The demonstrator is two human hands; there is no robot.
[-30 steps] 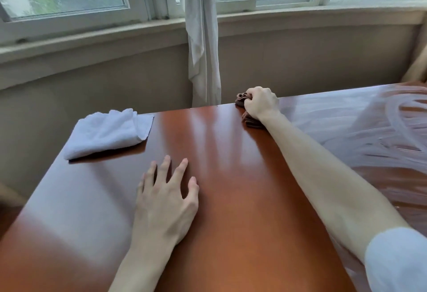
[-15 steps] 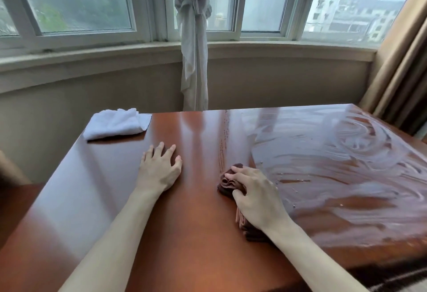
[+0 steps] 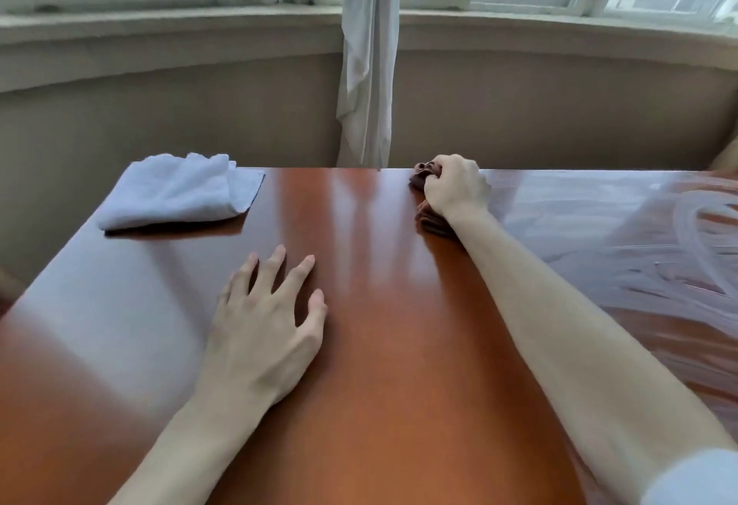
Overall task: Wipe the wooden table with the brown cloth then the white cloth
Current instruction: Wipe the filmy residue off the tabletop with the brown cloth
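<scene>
My right hand [image 3: 455, 187] grips the bunched brown cloth [image 3: 433, 221] at the far edge of the glossy wooden table [image 3: 379, 344], arm stretched out. Most of the cloth is hidden under the hand; bits show at the fingers and below the wrist. My left hand [image 3: 265, 328] rests flat on the table's middle with fingers spread. The folded white cloth [image 3: 179, 193] lies at the far left corner, apart from both hands.
Wet streaks cover the table's right part [image 3: 639, 244]. A white curtain [image 3: 365, 65] hangs from the window behind the far edge. A beige wall and sill run behind the table.
My right hand has pushed the brown cloth from the near middle of the table out to the far edge. The left hand stays pressed on the table.
</scene>
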